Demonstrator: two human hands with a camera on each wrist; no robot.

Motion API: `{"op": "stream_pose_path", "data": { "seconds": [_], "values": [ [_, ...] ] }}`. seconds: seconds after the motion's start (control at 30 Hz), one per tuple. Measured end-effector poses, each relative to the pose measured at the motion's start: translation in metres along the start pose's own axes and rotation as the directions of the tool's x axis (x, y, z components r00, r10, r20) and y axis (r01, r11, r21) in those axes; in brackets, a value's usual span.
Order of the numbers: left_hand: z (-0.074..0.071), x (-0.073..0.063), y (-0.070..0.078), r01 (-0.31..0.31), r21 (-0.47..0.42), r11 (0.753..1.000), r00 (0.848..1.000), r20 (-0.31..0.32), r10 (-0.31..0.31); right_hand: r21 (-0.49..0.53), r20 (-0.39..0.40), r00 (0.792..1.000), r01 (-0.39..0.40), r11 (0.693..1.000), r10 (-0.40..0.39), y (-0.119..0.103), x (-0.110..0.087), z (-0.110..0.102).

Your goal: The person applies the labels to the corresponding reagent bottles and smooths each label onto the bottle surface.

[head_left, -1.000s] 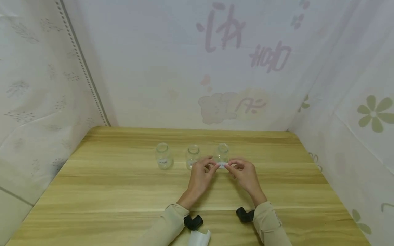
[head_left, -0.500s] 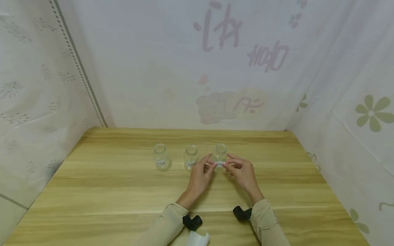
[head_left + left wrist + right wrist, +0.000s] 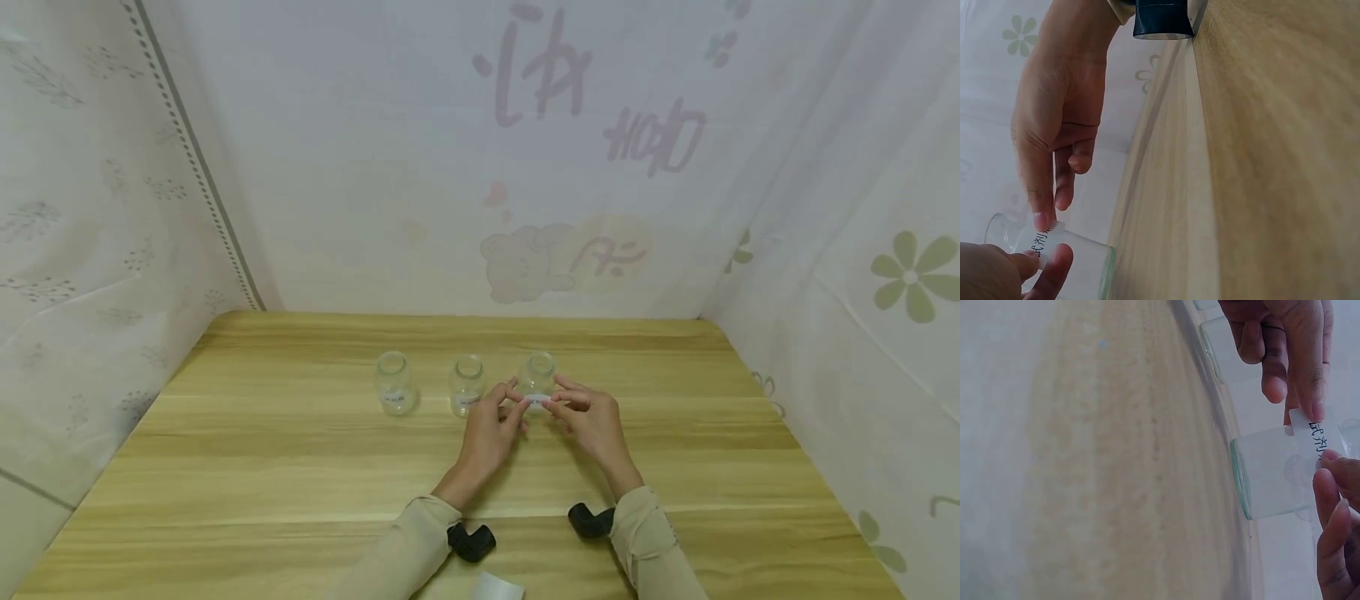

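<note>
A small white label (image 3: 536, 402) with dark printed characters lies across the front of the rightmost glass jar (image 3: 541, 367). At the label's left end, my left hand (image 3: 487, 429) pinches it between thumb and forefinger. My right hand (image 3: 597, 423) pinches the other end the same way. The right wrist view shows the label (image 3: 1310, 439) against the jar wall, a thumb tip on each end. The jar (image 3: 1088, 253) stands upright and uncapped on the table, partly hidden by the fingers. Close beside my left hand is the middle jar (image 3: 468, 379).
The left jar (image 3: 393, 379) and the middle one each bear a similar label and have no lid. A curled white sheet (image 3: 498, 587) lies at the near edge between my forearms. Black wrist cameras (image 3: 471, 543) sit at both cuffs. Printed fabric (image 3: 375, 167) walls the wooden table (image 3: 300, 475).
My hands stay at the label with only slight finger shifts. The curled white sheet has slid down and a little right, partly out of the head view. The head view shifts slightly.
</note>
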State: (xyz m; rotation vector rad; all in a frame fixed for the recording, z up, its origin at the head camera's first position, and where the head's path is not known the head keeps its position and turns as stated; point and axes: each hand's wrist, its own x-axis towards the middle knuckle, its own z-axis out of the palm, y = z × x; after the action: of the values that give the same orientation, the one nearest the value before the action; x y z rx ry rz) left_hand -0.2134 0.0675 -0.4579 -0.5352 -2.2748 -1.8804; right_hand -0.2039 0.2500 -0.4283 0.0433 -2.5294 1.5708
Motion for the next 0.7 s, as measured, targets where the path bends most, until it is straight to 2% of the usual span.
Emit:
{"op": "stream_pose_path", "data": {
  "seconds": [0.3,0.7],
  "values": [
    [0.0003,-0.0002,0.0023,0.025,-0.013,1.0,1.0,-0.003,-0.025,-0.017,0.006,1.0,0.024,1.0,-0.024,-0.001,-0.0012,-0.0002],
    [0.0013,0.0024,0.0035,0.01,0.046,0.999,0.999,-0.034,-0.008,-0.027,-0.011,0.999,0.038,0.999,-0.038,-0.0014,-0.0001,0.0005]
  ]
}}
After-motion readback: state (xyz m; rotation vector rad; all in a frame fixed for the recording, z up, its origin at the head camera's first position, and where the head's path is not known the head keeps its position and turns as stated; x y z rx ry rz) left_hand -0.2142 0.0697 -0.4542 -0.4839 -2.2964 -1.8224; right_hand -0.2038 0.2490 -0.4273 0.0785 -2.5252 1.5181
